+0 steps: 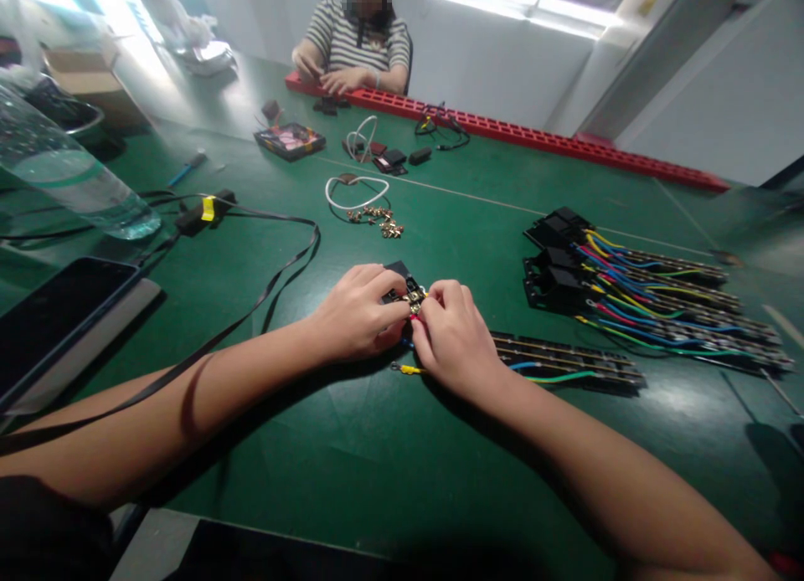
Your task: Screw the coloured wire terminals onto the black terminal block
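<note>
Left hand (364, 311) and right hand (458, 340) meet over a small black block (398, 270)

Nearest, both bare forearms lie low over the green table (301, 489), probably propped there to steady close finger work. A black cable (242, 320) crosses above the left forearm. Off to the left lies a dark phone (66, 321), apart from the working area.

The black block sits mid-table between the hands, its brassy terminals (414, 298) showing in the gap. The left fingers are bent nearly closed around its near-left side, seemingly bracing it. The right fingers curl in, almost together, at the terminals; whether they pinch anything is hidden. A yellow-sleeved lug (408, 369) pokes out beneath the right hand, and a long black strip (569, 362) runs away to the right, perhaps laid so to leave its near end reachable.

Farther right, similar black blocks (561, 278) with coloured wires lie side by side, apparently grouped to keep them tidy. Beyond the hands, brassy screws (392, 229) lie loose beside a white loop (332, 200), likely kept within easy reach. At the far edge, a co-worker in a striped top (359, 45) sits behind a red slotted rail (533, 135).
</note>
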Demonstrator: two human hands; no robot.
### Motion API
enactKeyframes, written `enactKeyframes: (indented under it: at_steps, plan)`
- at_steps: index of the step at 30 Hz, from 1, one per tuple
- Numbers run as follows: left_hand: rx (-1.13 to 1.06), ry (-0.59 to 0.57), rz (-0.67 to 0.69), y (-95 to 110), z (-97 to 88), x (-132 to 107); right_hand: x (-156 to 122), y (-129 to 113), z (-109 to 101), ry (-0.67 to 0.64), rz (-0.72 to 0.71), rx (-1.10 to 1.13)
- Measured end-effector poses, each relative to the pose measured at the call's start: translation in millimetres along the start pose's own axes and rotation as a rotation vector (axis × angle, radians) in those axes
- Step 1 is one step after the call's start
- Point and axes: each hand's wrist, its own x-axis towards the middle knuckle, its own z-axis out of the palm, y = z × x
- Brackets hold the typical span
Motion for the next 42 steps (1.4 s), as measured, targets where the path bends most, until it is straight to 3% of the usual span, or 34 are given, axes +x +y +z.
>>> enactKeyframes:
  at_steps: [15, 28, 42]
  plan:
    - [-0.050, -0.075, -0.020, -4.9, -0.8, -2.0, 0.0, 3.2, -8.5, 0.025, -0.043, 0.007]
    - [-0.156, -0.023, 0.014, -16.7, 3.5, -6.5, -6.2, 6.6, -12.6, 0.020, -0.060, -0.082]
    - [-0.281, -0.069, -0.006, -18.7, 3.8, -6.4, -10.3, 7.2, -10.6, 0.080, -0.101, -0.115]
